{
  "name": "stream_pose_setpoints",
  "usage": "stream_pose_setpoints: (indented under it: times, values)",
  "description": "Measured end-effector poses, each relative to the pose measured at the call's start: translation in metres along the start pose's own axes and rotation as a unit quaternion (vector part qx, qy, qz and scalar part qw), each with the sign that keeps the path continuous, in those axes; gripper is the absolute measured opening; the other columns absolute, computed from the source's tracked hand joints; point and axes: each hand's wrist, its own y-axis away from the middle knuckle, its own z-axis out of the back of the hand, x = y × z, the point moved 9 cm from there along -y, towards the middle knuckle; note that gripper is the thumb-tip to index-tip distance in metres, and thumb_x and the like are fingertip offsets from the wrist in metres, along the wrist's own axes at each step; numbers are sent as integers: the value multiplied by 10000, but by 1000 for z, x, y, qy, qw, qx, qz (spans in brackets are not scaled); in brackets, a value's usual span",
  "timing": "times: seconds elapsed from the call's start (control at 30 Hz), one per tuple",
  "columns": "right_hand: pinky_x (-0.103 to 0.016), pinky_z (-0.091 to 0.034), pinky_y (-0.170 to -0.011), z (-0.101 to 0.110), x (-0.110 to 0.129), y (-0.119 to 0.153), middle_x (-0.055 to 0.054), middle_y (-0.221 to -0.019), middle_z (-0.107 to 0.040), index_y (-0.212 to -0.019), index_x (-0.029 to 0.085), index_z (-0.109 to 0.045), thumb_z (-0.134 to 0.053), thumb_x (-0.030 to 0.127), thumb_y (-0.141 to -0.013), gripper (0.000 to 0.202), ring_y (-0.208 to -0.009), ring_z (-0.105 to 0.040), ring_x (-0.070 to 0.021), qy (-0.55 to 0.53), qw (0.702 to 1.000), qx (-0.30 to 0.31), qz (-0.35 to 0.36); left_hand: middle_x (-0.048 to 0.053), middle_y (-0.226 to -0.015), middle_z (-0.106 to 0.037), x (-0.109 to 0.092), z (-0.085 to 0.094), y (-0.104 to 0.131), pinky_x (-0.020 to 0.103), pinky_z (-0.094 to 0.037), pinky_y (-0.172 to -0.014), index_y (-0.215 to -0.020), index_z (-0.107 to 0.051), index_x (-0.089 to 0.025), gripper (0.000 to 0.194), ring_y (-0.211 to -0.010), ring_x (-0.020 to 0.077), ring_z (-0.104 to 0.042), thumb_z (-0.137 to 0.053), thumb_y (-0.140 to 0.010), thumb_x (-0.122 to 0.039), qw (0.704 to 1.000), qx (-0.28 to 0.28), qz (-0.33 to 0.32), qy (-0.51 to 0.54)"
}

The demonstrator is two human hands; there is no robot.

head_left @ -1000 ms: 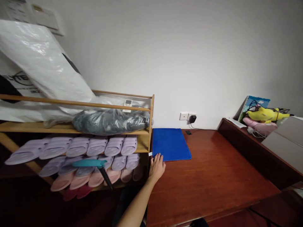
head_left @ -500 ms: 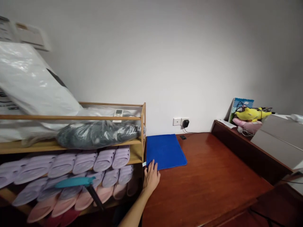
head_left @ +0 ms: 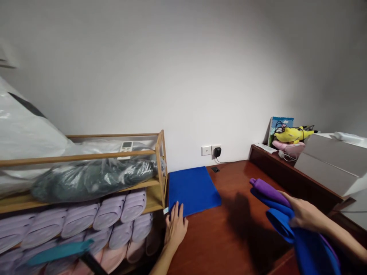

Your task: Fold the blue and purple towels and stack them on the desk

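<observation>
My left hand point(head_left: 175, 228) lies with fingers spread at the near left corner of a flat blue cloth point(head_left: 193, 191), its fingertips on the cloth's front edge. That cloth rests on the reddish-brown wooden desk point(head_left: 197, 244), close to the wall. On the right, my right hand point(head_left: 305, 214) is closed around a bunched blue and purple cloth point(head_left: 272, 196), held above the desk. Part of this bundle hangs down below the hand and runs out of view at the bottom. A dark shadow falls on the desk beneath it.
Left of the desk stands a wooden rack point(head_left: 160, 168) with lilac slippers point(head_left: 133, 206), a plastic-wrapped dark bundle point(head_left: 94, 181) and a remote control point(head_left: 125, 149). A charger point(head_left: 217, 152) sits in the wall socket. A raised ledge on the right bears a yellow plush toy point(head_left: 292, 134) and grey boxes point(head_left: 329, 164).
My right hand has come into view from the right, holding the blue and purple cloth. My left hand stays at the flat cloth's corner. The view has turned slightly right.
</observation>
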Motion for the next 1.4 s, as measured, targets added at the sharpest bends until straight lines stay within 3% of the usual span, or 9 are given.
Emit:
stream_pose_setpoints:
  times: [0.07,0.17,0.33,0.53,0.7,0.97,1.13,1.27,1.4]
  values:
    - [-340,-420,-761,-26,40,-30,-108,-1097,-642,-1397,287,-331,-637,268,-553,898,-958,-619,-286,32,991,110,67,151,-1472,-318,2,-3,-1,464,-299,-1007,-1357,-398,-133,511,-1324,247,-309,-355,-851,-192,1000,-2,2,5]
    - [-515,-375,-871,-68,68,-59,-191,-1273,-524,-1430,247,-256,-618,430,-628,898,-1111,-529,-393,66,992,107,19,148,-1473,-315,4,-6,-1,462,-313,-996,-1362,-391,-138,496,-1328,249,-305,-340,-881,-247,1000,-3,3,13]
    - [-612,-247,-992,-157,49,-29,-131,-1514,-205,-1412,273,-302,-446,603,-765,741,-1377,-141,-367,100,992,68,20,152,-1470,-320,5,-4,-1,460,-312,-996,-1380,-361,-142,502,-1328,248,-307,-325,-905,-300,1000,-7,4,5]
    - [-599,-299,-960,-174,-8,39,-95,-1533,-143,-1387,343,-340,-383,714,-745,743,-1385,-110,-359,101,987,-118,34,143,-1469,-327,3,-6,-4,468,-299,-1001,-1407,-305,-152,539,-1345,251,-273,-314,-912,-366,1000,-11,-9,12]
    - [-623,-202,-1005,-195,5,29,-70,-1520,-195,-1352,367,-396,-416,615,-779,625,-1388,-64,-360,136,983,-118,21,146,-1472,-318,2,-7,-5,480,-287,-1005,-1406,-310,-154,552,-1344,259,-273,-317,-908,-392,1000,-10,-9,9]
    - [-522,-281,-1009,-179,-19,-67,-49,-1450,-356,-1300,360,-463,-495,663,-690,682,-1336,-269,-331,-31,995,40,-86,157,-1471,-315,0,-7,-6,473,-288,-1005,-1411,-295,-148,548,-1339,255,-279,-305,-917,-384,1000,14,-7,9]
    - [-614,-331,-875,-156,-62,-66,-201,-1327,-460,-1385,187,-336,-332,571,-792,706,-1186,-432,-408,-26,982,-4,-189,147,-1476,-311,1,-10,-6,488,-279,-1011,-1414,-293,-168,551,-1342,264,-271,-321,-911,-391,1000,20,-2,21]
    - [-597,-334,-862,-157,-64,-64,-220,-1071,-616,-1174,127,-559,-443,520,-747,592,-1004,-557,-398,-46,978,-7,-203,141,-1479,-307,1,-10,-6,487,-288,-1008,-1411,-302,-169,546,-1344,266,-268,-322,-911,-387,999,26,-2,23]
    - [-557,-387,-787,-122,-64,-91,-190,-868,-670,-925,155,-665,-428,596,-738,534,-838,-610,-377,-99,966,-41,-234,139,-1482,-299,2,-11,-6,489,-290,-1008,-1414,-292,-163,550,-1345,268,-265,-315,-914,-391,999,29,0,22]
